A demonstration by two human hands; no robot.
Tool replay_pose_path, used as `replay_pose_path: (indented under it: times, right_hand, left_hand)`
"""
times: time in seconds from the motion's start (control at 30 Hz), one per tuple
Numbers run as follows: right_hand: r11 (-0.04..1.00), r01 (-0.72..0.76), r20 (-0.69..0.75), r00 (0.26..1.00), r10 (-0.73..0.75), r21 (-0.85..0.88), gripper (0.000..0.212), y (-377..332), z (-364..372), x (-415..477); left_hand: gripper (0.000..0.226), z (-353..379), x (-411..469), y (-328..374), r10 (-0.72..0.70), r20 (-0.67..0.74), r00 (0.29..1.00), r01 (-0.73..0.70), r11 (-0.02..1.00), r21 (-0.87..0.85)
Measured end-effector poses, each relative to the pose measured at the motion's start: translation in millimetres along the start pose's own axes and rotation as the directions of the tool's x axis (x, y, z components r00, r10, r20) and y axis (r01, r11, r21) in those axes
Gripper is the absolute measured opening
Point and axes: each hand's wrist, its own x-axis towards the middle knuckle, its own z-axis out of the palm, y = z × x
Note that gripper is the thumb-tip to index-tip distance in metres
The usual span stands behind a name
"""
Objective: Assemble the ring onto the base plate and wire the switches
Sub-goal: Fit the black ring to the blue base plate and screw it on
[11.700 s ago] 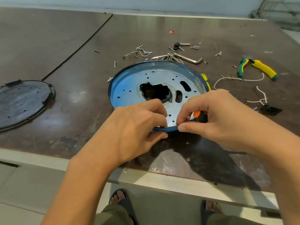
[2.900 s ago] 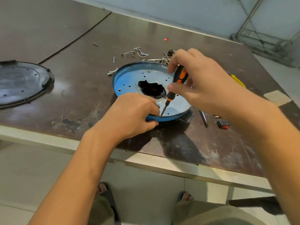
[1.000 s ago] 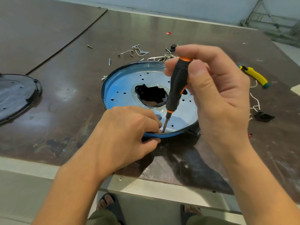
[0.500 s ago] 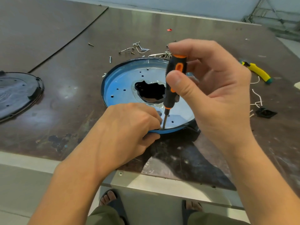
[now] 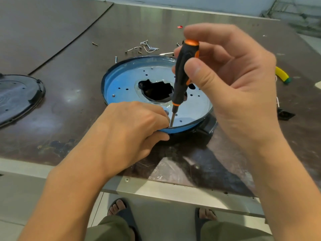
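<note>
A round blue plate (image 5: 125, 80) with a dark rim, several small holes and a black centre cut-out lies on the brown table. My left hand (image 5: 128, 129) grips its near rim, fingers curled over the edge. My right hand (image 5: 229, 80) pinches a black and orange screwdriver (image 5: 182, 75) near its top, holding it almost upright. The tip stands on the plate's near edge, right beside my left fingertips. Any screw under the tip is hidden. A black part (image 5: 208, 124) sticks out from under the plate at the right.
A black round cover (image 5: 15, 98) lies at the far left. Loose screws and bent metal clips (image 5: 147, 46) sit behind the plate. Yellow-green pliers (image 5: 282, 76) and a small black switch (image 5: 284, 115) lie at the right. The table's metal edge (image 5: 156, 186) runs close to my legs.
My right hand has stayed on the screwdriver with its fingers shifting slightly round the handle. The tip stays at the same spot on the rim. My left hand has not moved.
</note>
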Motion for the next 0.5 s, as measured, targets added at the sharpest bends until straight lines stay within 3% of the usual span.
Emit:
replay_pose_path:
  times: [0.2,0.5]
  right_hand:
    - [0.998,0.059,-0.041,0.997,-0.058,0.0,0.031,-5.0,0.7,4.3]
    - [1.0,0.004,-0.041,0.999,-0.005,-0.018,0.021,-5.2,-1.7,1.3]
  left_hand:
    - [0.022,-4.6,-1.0,-0.9,0.007,-0.058,0.998,-0.006,1.0,0.019]
    - [0.02,1.0,-1.0,-2.2,0.031,-0.075,0.997,-0.031,0.999,0.009]
